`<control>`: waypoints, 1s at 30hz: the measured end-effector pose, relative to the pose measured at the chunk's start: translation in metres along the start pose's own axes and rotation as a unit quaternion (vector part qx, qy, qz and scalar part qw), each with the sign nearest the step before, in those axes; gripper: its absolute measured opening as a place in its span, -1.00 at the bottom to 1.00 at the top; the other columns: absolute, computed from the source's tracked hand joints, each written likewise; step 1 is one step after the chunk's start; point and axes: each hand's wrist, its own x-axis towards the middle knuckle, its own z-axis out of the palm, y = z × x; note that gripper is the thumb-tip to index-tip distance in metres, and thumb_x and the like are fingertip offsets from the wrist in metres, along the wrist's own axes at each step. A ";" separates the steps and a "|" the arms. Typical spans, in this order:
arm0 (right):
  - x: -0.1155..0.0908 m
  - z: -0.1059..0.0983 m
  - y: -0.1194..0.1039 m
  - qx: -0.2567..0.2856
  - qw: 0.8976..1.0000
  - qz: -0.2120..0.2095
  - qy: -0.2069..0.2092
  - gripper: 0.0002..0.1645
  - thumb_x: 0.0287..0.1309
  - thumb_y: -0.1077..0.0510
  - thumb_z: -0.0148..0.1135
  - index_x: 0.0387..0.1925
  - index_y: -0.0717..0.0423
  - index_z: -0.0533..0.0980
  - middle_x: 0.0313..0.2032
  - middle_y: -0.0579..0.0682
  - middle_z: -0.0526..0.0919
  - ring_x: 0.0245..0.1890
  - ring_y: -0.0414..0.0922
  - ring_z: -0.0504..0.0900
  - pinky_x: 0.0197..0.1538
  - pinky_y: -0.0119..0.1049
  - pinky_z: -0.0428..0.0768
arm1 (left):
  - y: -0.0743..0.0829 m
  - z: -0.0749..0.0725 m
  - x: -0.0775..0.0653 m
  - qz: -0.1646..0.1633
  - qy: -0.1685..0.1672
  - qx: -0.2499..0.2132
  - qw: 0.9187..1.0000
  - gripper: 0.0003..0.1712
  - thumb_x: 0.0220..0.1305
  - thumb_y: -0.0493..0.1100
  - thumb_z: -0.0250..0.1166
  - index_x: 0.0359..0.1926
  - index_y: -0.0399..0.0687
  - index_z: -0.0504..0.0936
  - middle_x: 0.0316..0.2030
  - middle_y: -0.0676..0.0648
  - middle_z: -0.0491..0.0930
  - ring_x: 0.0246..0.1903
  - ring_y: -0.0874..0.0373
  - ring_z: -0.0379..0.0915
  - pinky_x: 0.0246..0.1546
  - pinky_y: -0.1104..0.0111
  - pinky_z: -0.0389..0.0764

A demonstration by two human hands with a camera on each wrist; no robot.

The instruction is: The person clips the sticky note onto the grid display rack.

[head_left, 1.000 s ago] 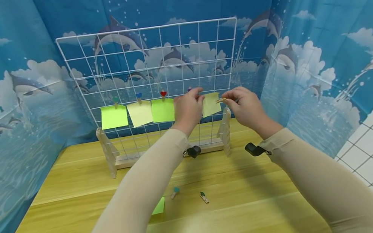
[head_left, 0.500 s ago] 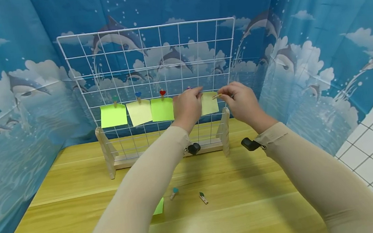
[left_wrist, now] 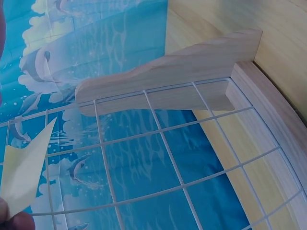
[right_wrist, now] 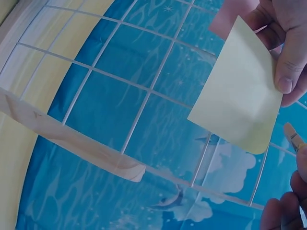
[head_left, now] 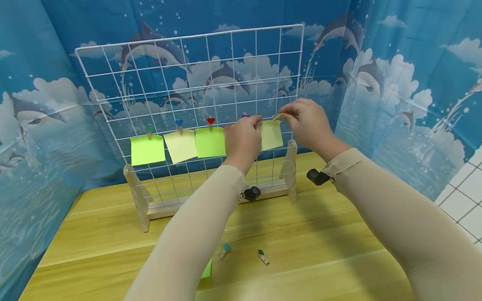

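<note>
My left hand [head_left: 243, 140] pinches a pale yellow sticky note [head_left: 271, 135] by its edge, against the front of a white wire grid [head_left: 212, 85]. In the right wrist view the note [right_wrist: 240, 91] is tilted, with the left thumb on its face. My right hand [head_left: 308, 122] holds a small wooden clothespin [head_left: 279, 116] with yellow on it, close to the note's top edge. The clothespin's tip [right_wrist: 290, 134] appears apart from the note in the right wrist view. A pink note [right_wrist: 233, 18] is mostly hidden behind the left hand.
Two green notes [head_left: 147, 149] and a cream note [head_left: 181, 146] hang from the grid by heart-topped clothespins [head_left: 211, 122]. On the wooden table [head_left: 315, 270] lie a blue-topped clothespin [head_left: 225, 250], a green-topped one [head_left: 263, 257] and a green note [head_left: 207, 270]. Wooden feet [head_left: 292, 172] support the grid.
My right hand has moved left and up, bringing the clothespin from in front of the note to near its top edge. The left hand stays almost still with the note.
</note>
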 end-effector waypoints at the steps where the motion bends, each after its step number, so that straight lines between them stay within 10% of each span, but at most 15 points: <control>1: 0.001 0.000 0.000 -0.002 1.000 0.002 -0.002 -0.70 0.58 0.16 0.15 0.08 0.22 0.70 -0.09 0.20 0.64 -0.12 0.12 0.55 0.00 0.05 0.53 | 0.000 0.000 0.000 -0.001 0.000 -0.002 1.000 -0.65 0.66 0.04 0.11 0.26 0.25 0.72 0.09 0.14 0.78 -0.01 0.17 0.72 0.39 0.04 0.42; 13: 0.010 0.003 -0.010 -0.034 0.999 0.006 -0.023 -0.70 0.58 0.18 0.14 0.09 0.22 0.70 -0.05 0.20 0.66 -0.05 0.14 0.56 0.60 0.11 0.22 | 0.000 0.002 -0.002 0.007 0.012 -0.015 1.000 -0.63 0.66 0.03 0.09 0.26 0.17 0.73 0.05 0.09 0.79 -0.13 0.16 0.74 0.27 0.12 0.57; 30: 0.020 0.005 -0.014 -0.061 0.996 0.019 -0.056 -0.68 0.61 0.18 0.08 0.10 0.21 0.70 0.04 0.21 0.70 0.08 0.18 0.59 0.48 0.14 0.38 | -0.002 0.003 -0.001 0.007 0.020 -0.010 1.000 -0.64 0.67 0.02 0.09 0.24 0.20 0.73 0.05 0.10 0.79 -0.10 0.17 0.74 0.45 0.01 0.38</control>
